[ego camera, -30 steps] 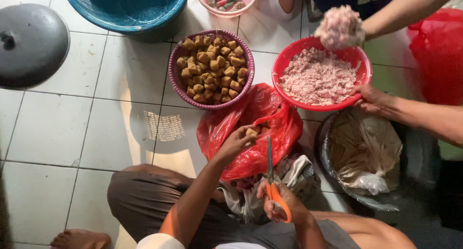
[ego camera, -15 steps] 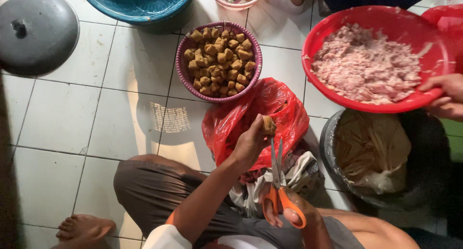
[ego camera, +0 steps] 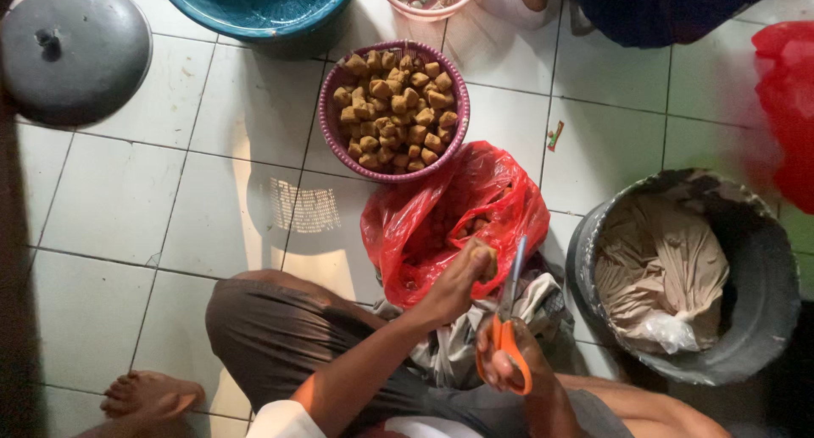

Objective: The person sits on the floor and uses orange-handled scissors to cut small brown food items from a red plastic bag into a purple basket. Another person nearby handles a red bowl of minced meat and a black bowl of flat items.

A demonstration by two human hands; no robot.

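Sitting on the tiled floor (ego camera: 119, 209), the person pinches one brown tofu puff (ego camera: 487, 260) in the closed fingers of the left hand (ego camera: 456, 285), just over the mouth of a red plastic bag (ego camera: 449, 217). The right hand (ego camera: 513, 362) is closed through the orange handles of one pair of scissors (ego camera: 509, 319), blades pointing up beside the puff and close to it; whether they touch it I cannot tell. One purple basket (ego camera: 326, 124) of many more puffs sits just beyond the bag, its rim touching the bag's edge. One dark bucket (ego camera: 763, 319) lined with pale paper stands near on the right, one grey pot lid (ego camera: 76, 56) well apart at the far left, one blue tub (ego camera: 254, 10) at the top edge. Bare tiles lie open to the left of the basket; one bare foot (ego camera: 148, 396) rests at the lower left.
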